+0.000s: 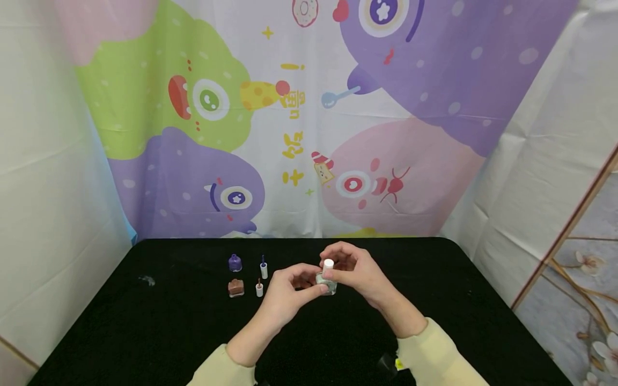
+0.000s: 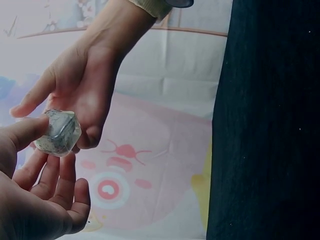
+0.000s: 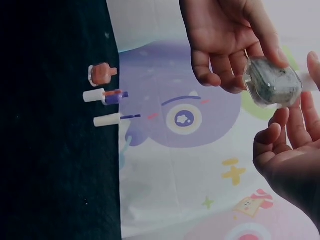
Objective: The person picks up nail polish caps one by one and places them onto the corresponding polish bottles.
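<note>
A black worktop (image 1: 159,332) spreads out here, with a monster cloth (image 1: 301,214) hanging at twelve o'clock. Above the worktop, the left hand (image 1: 286,297) pinches a small clear bottle (image 1: 328,287); the right hand (image 1: 361,274) pinches its white cap (image 1: 328,265). Purple (image 1: 235,263) and brown bottles (image 1: 236,288) stand at nine o'clock. Both sleeves (image 1: 434,351) are cut off. A dark thing (image 1: 387,366) there is too murky to name.

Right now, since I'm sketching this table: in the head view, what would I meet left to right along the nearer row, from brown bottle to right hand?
Brown bottle, brown-tipped brush cap, left hand, white-capped glittery bottle, right hand.
</note>
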`<action>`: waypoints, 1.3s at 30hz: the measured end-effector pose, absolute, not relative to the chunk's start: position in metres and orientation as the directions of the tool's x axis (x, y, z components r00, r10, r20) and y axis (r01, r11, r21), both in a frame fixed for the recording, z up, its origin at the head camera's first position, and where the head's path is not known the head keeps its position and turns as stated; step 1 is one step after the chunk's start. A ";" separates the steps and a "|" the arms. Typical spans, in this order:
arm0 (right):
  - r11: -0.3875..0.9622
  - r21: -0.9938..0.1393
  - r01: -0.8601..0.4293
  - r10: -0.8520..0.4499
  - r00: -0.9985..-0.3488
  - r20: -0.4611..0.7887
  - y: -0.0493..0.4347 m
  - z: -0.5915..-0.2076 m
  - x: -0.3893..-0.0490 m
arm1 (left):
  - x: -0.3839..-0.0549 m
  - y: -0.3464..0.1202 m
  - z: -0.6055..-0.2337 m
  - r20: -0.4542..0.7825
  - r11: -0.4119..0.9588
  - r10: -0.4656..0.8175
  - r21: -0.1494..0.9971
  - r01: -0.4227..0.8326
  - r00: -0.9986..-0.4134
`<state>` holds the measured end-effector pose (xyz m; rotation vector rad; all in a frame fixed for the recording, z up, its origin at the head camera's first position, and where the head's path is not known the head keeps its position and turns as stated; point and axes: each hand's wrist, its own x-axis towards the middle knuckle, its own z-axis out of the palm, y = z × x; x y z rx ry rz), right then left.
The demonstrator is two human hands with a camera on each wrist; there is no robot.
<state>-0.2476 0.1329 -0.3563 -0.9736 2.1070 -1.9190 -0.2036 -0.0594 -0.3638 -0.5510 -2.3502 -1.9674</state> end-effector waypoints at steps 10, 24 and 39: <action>-0.075 -0.934 -0.348 -0.611 -0.724 0.319 0.140 -0.356 -0.249 | -0.214 -0.061 -0.381 0.271 0.131 0.243 0.942 0.308 -0.931; -0.112 -0.922 -0.371 -0.660 -0.665 0.348 0.141 -0.354 -0.248 | -0.212 -0.062 -0.380 0.286 0.133 0.246 0.937 0.324 -0.926; -0.044 -0.917 -0.397 -0.595 -0.727 0.343 0.140 -0.356 -0.247 | -0.211 -0.061 -0.378 0.300 0.125 0.245 0.933 0.337 -0.922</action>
